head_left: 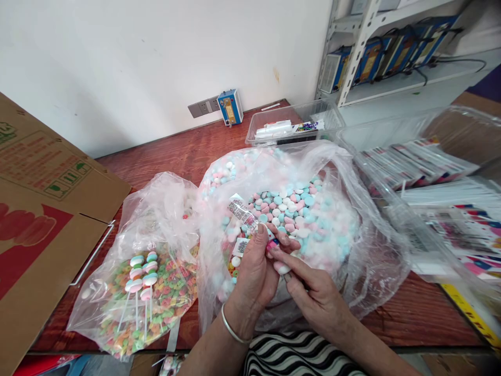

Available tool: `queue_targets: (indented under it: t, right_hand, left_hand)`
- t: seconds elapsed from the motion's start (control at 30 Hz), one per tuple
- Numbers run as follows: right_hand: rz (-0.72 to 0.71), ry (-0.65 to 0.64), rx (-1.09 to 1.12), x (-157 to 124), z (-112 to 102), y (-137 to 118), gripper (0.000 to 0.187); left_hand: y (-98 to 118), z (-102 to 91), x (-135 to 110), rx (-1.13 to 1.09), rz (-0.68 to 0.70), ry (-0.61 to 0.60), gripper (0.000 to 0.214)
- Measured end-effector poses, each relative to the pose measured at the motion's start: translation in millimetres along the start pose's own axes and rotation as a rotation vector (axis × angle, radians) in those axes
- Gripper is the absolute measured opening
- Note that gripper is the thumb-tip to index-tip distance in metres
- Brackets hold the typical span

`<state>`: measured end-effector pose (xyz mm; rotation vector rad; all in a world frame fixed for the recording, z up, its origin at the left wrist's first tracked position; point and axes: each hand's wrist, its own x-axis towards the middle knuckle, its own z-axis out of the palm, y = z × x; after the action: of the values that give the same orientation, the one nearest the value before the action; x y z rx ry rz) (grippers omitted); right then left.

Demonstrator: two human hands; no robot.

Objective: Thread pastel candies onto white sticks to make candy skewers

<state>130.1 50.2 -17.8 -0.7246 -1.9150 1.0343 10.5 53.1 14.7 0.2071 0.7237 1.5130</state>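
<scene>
My left hand (252, 269), a bangle on its wrist, is closed round a small clear printed packet (241, 211), which sticks up past the thumb. Between thumb and finger of my right hand (313, 284) is a pale pink-and-white candy (281, 268), close to the packet's lower end. Both hands are over a large clear plastic bag (376, 261) full of pink, white and blue round candies (289, 206). Several lollipops with stacked candies (135, 277) lie on a second bag of colourful ring-shaped pieces (172, 308) to the left. My fingers partly hide the packet.
An open cardboard box (50, 209) stands at the left. Behind the candies is a clear tub (293, 122); at the right, a larger clear bin (442, 172) holds printed packets and white sticks. A blue device (230, 107) stands against the wall on the wooden table (168, 143).
</scene>
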Motion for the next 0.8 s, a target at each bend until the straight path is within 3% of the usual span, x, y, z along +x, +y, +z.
queue_targets:
  t: [0.13,0.27,0.43,0.63,0.8]
  right_hand:
    - [0.150,0.124,-0.066,-4.8,-0.4,0.3,0.039]
    - [0.232,0.069,-0.132,-13.4,-2.8,1.1,0.023]
    - [0.090,0.041,-0.217,-20.3,-0.4,5.8,0.020]
    - [-0.127,0.149,-0.502,-18.9,6.9,10.3,0.021]
    - [-0.244,0.225,-0.658,-18.8,8.6,11.2,0.014]
  left_hand:
    - [7.7,2.0,3.6,-0.094,0.046,0.037,0.025]
    - [14.1,1.7,7.5,-0.121,0.124,0.063,0.018]
    - [9.4,-1.8,8.8,-0.005,0.149,0.061,0.018]
    - [3.8,-4.2,7.1,0.155,0.061,-0.010,0.022]
    - [4.1,-3.8,2.8,0.224,0.140,0.044,0.038]
